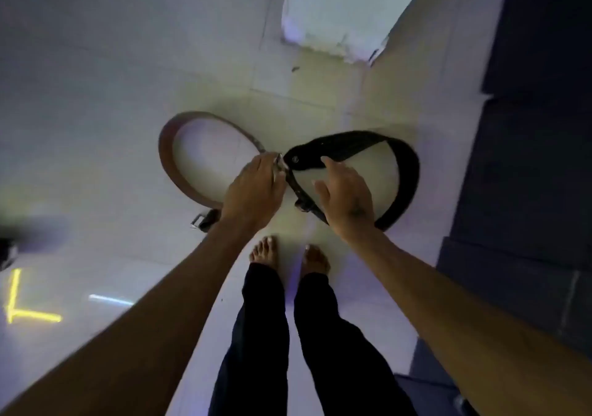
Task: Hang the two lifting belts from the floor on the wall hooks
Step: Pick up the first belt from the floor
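Two lifting belts lie looped on the pale tiled floor just ahead of my bare feet. The brown belt (166, 159) curls on the left, its metal buckle end (200, 221) near my left forearm. The black belt (407, 166) curls on the right, and its strap crosses under my right hand. My left hand (253, 191) reaches down with fingers curled over the brown belt's upper end, beside a small metal piece where the two belts meet. My right hand (346, 198) hovers over the black belt with fingers spread, one fingertip touching its wide part. No wall hooks are in view.
Dark blue floor mats (528, 159) run along the right side. A white wall corner or pillar (336, 15) stands ahead, beyond the belts. A dark object (6, 252) sits at the far left edge. Yellow and white light reflections show on the floor at lower left.
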